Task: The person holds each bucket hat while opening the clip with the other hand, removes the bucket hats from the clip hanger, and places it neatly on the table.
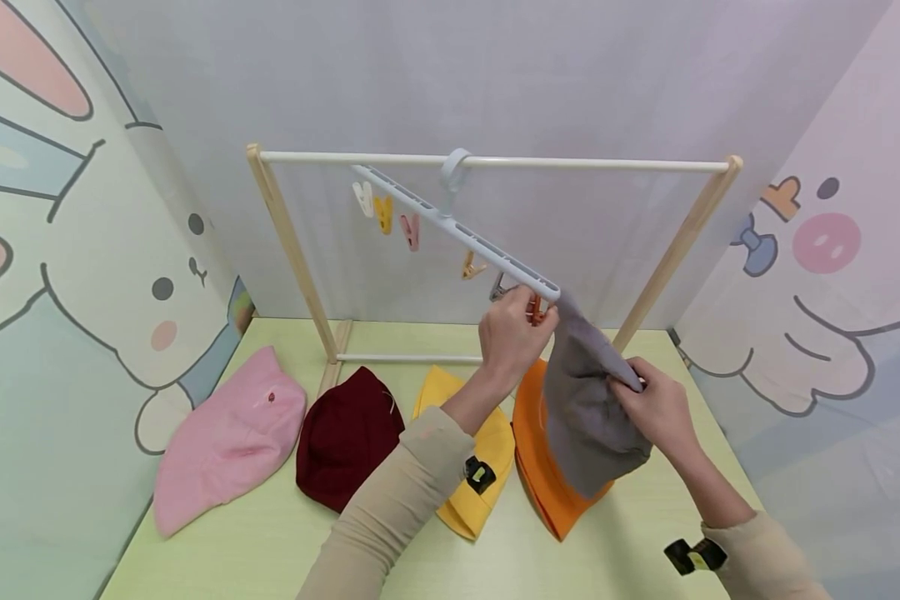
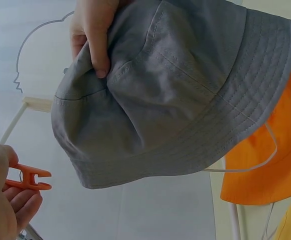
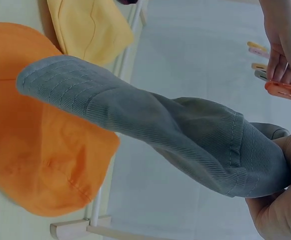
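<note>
My right hand [image 1: 656, 410] grips the grey bucket hat [image 1: 588, 404], holding it up off the table below the hanger's near end. In the left wrist view the hat's brim spreads wide, and the thumb presses into its cloth. An orange clothespin [image 2: 33, 178] hangs from the pale blue hanger [image 1: 495, 252]. Thumb and fingers of my left hand [image 1: 512, 333] pinch that clothespin at its handle end. Its tips point toward the hat's edge with a gap between, so clothespin and hat are apart in the left wrist view.
The hanger hooks over a white rod [image 1: 592, 163] on a wooden-legged rack. White, yellow, pink and other clothespins [image 1: 409, 232] dangle along it. On the table [image 1: 270, 546] lie a pink hat [image 1: 232, 442], a dark red hat [image 1: 348, 437], a yellow hat [image 1: 498, 442] and an orange hat [image 1: 528, 417].
</note>
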Demonstrator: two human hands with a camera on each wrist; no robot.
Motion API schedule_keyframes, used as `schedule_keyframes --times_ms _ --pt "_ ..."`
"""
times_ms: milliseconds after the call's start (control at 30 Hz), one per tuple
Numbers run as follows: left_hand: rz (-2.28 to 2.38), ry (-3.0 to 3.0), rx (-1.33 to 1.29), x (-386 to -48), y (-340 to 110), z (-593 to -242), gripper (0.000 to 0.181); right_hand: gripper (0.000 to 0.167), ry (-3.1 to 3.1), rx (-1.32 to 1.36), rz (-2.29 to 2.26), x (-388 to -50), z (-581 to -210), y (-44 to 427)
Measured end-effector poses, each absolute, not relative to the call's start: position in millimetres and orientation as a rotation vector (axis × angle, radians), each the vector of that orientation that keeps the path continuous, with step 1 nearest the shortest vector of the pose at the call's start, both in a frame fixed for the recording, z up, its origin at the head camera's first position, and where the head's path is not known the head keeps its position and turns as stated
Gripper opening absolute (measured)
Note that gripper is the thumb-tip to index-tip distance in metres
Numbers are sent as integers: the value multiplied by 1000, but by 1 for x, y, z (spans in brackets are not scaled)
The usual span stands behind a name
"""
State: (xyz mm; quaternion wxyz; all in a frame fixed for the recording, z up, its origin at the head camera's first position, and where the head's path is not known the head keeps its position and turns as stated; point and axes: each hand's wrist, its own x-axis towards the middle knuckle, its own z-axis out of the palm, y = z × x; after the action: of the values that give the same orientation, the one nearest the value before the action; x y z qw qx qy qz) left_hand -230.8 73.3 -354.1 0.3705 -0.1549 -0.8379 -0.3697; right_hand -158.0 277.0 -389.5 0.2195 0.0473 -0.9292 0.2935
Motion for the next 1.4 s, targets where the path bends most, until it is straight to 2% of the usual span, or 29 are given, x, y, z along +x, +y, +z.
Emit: schedule_keyframes --times_ms 867,1400 --pt "-945 -2212 -447 -225 80 -350 21 16 -2597 114 599 -152 -383 326" --pt "-907 -2225 -473 -226 84 -346 19 14 -2537 88 482 -152 -389 368"
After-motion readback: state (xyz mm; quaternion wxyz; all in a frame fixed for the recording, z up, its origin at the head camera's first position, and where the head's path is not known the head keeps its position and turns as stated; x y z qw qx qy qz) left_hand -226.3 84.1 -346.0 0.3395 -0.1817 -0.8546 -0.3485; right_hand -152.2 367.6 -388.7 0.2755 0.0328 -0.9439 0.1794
